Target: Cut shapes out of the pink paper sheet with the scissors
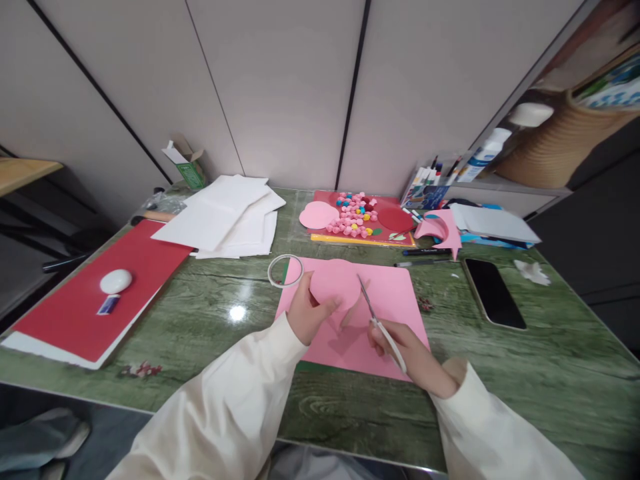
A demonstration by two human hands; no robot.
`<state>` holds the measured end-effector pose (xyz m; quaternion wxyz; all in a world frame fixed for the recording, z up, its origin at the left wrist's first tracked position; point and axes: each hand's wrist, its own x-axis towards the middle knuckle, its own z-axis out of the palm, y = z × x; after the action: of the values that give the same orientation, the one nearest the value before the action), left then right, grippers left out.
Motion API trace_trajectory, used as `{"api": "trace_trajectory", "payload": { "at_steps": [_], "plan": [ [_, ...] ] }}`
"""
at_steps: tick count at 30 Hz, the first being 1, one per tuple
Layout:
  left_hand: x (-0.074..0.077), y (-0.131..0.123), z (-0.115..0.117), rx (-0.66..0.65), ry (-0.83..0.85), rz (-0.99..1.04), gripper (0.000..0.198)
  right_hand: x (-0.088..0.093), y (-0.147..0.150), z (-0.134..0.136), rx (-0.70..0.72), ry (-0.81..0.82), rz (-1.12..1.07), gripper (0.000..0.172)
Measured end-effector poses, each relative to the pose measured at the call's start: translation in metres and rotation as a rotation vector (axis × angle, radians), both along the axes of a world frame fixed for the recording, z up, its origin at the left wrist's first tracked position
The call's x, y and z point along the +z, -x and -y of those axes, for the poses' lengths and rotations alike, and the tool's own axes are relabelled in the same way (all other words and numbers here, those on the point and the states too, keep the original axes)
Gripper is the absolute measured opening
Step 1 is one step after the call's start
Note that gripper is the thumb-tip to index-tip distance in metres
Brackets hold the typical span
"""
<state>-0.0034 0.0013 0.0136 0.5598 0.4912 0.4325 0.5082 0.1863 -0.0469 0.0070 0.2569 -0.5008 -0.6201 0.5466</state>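
My left hand (309, 312) pinches a rounded pink paper cutout (336, 283) by its lower left side, thumb on top. A pair of scissors (383, 325) with white handles is gripped in my right hand (405, 350). Its blades point up and left, at the right edge of the cutout. A narrow strip of pink paper (355, 307) hangs below the cutout by the blades; I cannot tell whether it is still attached. Beneath both hands lies a pink sheet (395, 287) on the table, with a little green showing under its edge.
Tape roll (285, 271) overlaps the sheet's upper left corner. Behind it are white papers (215, 213) and a red sheet (363, 200) bearing small pink pieces. A phone (494, 293) and pink scrap (447, 230) lie right; red card (100, 287) lies left. A wall stands behind.
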Motion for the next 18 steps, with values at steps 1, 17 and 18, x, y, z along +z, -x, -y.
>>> {"api": "trace_trajectory", "payload": {
  "at_steps": [1,17,18],
  "plan": [
    [0.0011,-0.0007,0.0010,-0.009,0.001,-0.010,0.042,0.0002,0.0002,0.0000,-0.001,0.002,0.000,0.036],
    [0.0045,0.0032,0.0022,-0.073,-0.069,-0.095,0.042,0.0019,-0.0009,-0.0009,0.005,0.002,-0.011,0.037],
    [0.0034,0.0030,0.0020,-0.062,-0.066,-0.075,0.043,0.0016,-0.0010,-0.0008,0.005,0.001,-0.011,0.036]
  ]
}}
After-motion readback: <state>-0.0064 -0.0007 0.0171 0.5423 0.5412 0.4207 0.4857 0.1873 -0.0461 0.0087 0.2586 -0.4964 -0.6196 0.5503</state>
